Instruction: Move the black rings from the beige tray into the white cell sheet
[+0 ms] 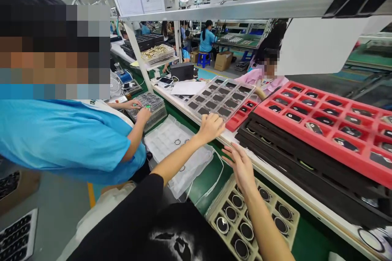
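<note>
My left hand (210, 129) is at the near edge of a clear compartment tray (221, 97) holding dark rectangular pieces, its fingers curled over that edge. The tray is tilted, partly above a small red tray (237, 117). My right hand (240, 163) is raised with its fingers apart, holding nothing, near the white shelf edge. Below my right forearm lies a beige tray (294, 222) of round black parts with metal rings. A large red tray (306, 102) of dark parts rests on black trays (288, 159) to the right.
At the left, a person in a blue shirt (61, 138) works over stacked clear trays (156, 110). White plastic trays (167, 138) with a few rings lie between us. A metal bar (196, 12) crosses above. Across the bench sits a person in pink (266, 81).
</note>
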{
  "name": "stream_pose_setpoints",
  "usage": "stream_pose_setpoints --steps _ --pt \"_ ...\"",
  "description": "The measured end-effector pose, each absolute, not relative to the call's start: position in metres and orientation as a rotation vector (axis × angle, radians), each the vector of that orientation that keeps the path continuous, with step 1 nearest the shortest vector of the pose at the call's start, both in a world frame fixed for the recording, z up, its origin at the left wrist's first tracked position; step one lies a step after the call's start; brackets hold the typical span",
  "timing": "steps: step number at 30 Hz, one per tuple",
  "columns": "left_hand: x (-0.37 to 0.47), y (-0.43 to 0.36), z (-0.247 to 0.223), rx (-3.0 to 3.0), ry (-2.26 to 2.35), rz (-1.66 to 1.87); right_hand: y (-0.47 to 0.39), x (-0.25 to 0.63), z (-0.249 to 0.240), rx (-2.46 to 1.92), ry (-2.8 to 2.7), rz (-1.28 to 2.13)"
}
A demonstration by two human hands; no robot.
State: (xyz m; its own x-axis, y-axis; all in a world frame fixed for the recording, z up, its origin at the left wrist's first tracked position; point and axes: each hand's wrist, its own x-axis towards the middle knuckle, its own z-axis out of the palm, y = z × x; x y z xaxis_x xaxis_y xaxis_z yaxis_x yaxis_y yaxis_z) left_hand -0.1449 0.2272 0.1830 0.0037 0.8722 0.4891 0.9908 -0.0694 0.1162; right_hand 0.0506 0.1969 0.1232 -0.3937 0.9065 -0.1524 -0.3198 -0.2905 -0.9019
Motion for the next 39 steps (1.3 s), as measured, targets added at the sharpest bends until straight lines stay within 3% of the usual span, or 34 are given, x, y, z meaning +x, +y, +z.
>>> stream_pose_setpoints --steps 8,14,19,28,35,39 --pt "-0.166 0.310 0.168 -2.037 -2.117 -0.414 0.117 0.185 0.081 -1.267 -1.080 1.475" --pt "-0.163 0.314 0.155 -2.027 -2.235 -0.397 0.072 0.299 0.034 -1.593 -0.810 1.004" --pt "-0.164 0.315 0.164 -2.133 -2.222 -0.336 0.063 0.360 -0.033 -1.809 -0.730 0.869" --pt "-0.161 0.303 0.148 -2.150 -2.190 -0.376 0.081 0.363 -0.128 -2.261 -1.022 0.906" --pt "-0.125 0.278 0.142 -1.947 -2.181 -0.497 0.102 0.369 -0.152 -2.243 -1.230 0.765" --pt "-0.086 0.215 0.125 -1.756 -2.262 -0.733 0.112 0.368 -0.148 -2.142 -1.274 0.839"
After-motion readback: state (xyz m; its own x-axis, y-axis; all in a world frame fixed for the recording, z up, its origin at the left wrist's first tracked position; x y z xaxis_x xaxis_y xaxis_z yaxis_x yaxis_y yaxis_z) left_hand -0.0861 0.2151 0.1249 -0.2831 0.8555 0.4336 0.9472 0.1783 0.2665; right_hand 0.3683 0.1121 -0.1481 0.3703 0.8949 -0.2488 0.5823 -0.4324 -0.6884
